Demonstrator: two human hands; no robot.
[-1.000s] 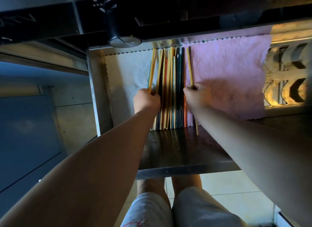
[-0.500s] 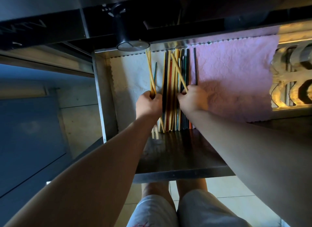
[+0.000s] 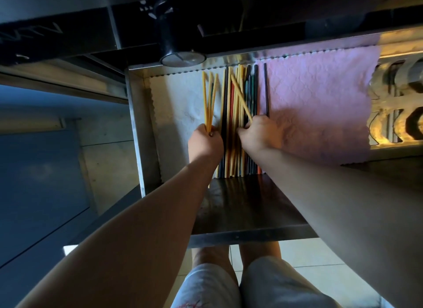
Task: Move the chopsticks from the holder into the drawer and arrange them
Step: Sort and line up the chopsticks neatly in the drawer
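- In the open metal drawer (image 3: 135, 124), the chopsticks (image 3: 231, 152) lie side by side in a row. They run front to back where the white cloth (image 3: 180, 101) meets the pink cloth (image 3: 320, 97).
- The left hand (image 3: 204, 145) is curled tight round a few yellow chopsticks (image 3: 207, 101) at the row's left edge. They fan out over the white cloth, a little apart from the row.
- Half a second ago that bundle leaned over to the left, with its lower ends crossing under the hand. Now it stands straighter, nearly in line with the row.
- The right hand (image 3: 261, 134) pinches the lower end of a slanted yellow chopstick (image 3: 240, 99). The stick lies across the top of the row, pointing up and to the left.
- A second ago that hand held a yellow stick at the row's right edge, over the pink cloth. The slant across the row looks much as it did half a second ago.
- One dark chopstick (image 3: 266, 90) lies alone just right of the row, on the edge of the pink cloth, as it did half a second ago.
- A black cylinder (image 3: 174, 39) sits beyond the drawer's far wall; I cannot tell whether anything is inside it.
- Below the drawer front I see the person's knees over pale floor tiles (image 3: 309, 252).
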